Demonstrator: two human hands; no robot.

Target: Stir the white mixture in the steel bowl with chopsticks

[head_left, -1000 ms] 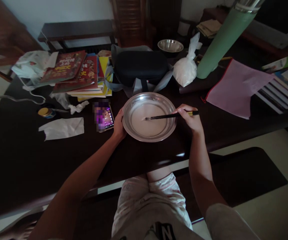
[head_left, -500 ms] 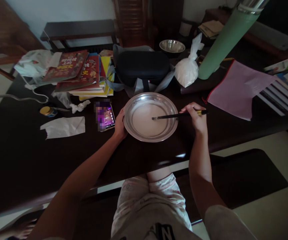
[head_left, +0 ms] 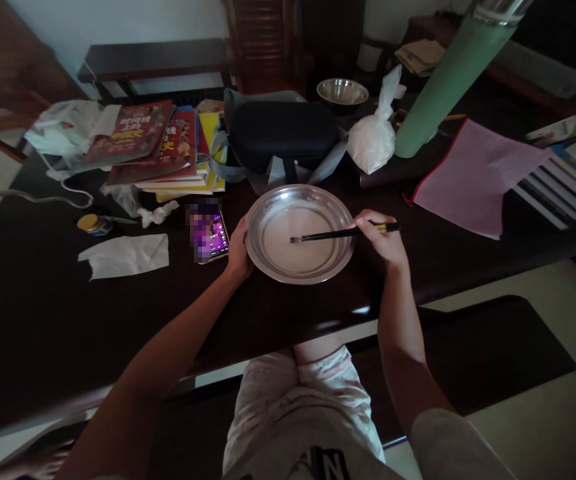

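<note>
Dark table (head_left: 43, 320), front edge mostly bare, back edge crammed with books. Steel pan (head_left: 299, 233) near front edge, whitish liquid inside. Left hand (head_left: 239, 252) cupping pan's left rim, phone (head_left: 209, 235) just beside. Right hand (head_left: 384, 239) pinching chopsticks (head_left: 341, 233), tips in liquid.

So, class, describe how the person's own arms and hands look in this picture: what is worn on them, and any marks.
Both arms are bare from the hands to above the elbow. The left hand and the right hand wear no gloves, and no rings, watch or bracelet can be seen. A pale grey short sleeve shows at the right upper arm. The dim light hides any finer marks.
</note>
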